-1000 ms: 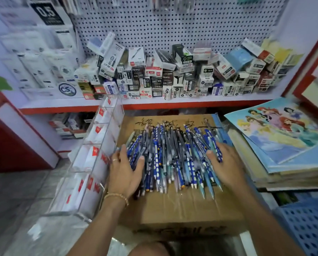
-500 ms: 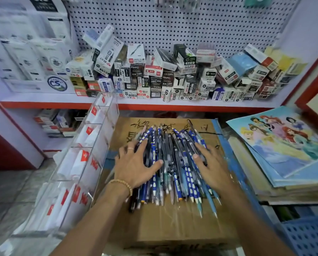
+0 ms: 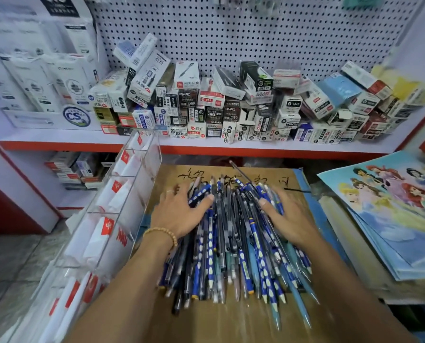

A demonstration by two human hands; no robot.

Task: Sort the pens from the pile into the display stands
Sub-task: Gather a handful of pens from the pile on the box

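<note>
A thick pile of pens (image 3: 231,241), dark, blue with white dots and light blue, lies lengthwise on a brown cardboard box (image 3: 231,325). My left hand (image 3: 179,214) rests flat on the pile's left side with fingers spread. My right hand (image 3: 288,219) presses flat on the pile's right side. Neither hand grips a pen. A clear acrylic display stand (image 3: 112,219) with several compartments holding white and red cards stands against the box's left edge.
A red-edged shelf (image 3: 231,148) behind the box carries many stacked pen boxes (image 3: 221,107) under a white pegboard (image 3: 243,33). Picture books (image 3: 389,214) are stacked at the right. Tiled floor (image 3: 16,263) lies to the left.
Both hands have slid inward and forward over the pens, squeezing the spread pile into a narrower, tighter bundle. The view has moved closer.
</note>
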